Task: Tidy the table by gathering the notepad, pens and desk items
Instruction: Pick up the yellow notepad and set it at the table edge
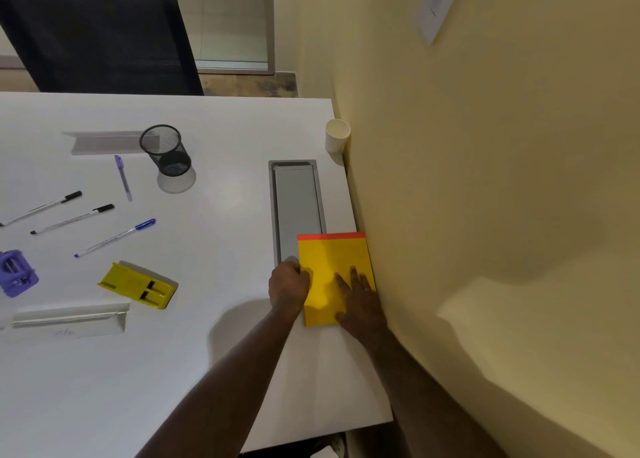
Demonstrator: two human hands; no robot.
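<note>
Yellow notepad (331,270) lengthwise along wall, red binding far, left hand (289,283) gripping edge, right hand (360,300) flat on it

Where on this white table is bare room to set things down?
Free: the middle strip between the black mesh pen cup and the grey cable tray, and the near edge below the yellow stapler. Crowded: the left side with its pens, and around the yellow notepad.

A dark chair (100,35) stands behind the table (214,336); a grey hatch (296,201) is set near the wall (485,180).
</note>
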